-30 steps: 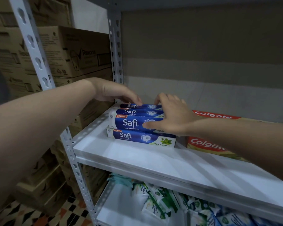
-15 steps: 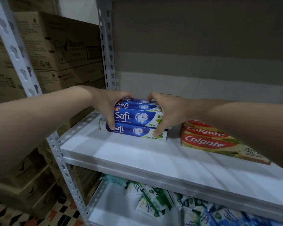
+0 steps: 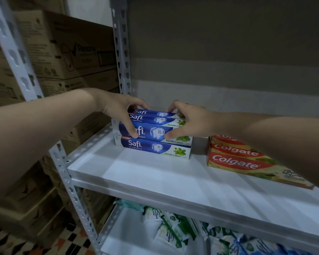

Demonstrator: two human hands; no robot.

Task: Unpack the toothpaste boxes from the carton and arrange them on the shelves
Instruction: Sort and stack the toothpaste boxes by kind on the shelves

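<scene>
On shelf [image 3: 155,173]: blue Safi boxes [image 3: 155,133] stacked, hands gripping.

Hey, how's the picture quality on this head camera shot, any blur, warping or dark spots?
Head view: wide-angle warping bends the grey slotted shelf post; stacked brown cardboard cartons at left are soft and dim; blue Safi toothpaste boxes between left hand and right hand read sharp; white shelf board is bright with soft arm shadows.

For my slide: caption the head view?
Both hands grip stacked blue Safi toothpaste boxes on a white metal shelf.
</scene>
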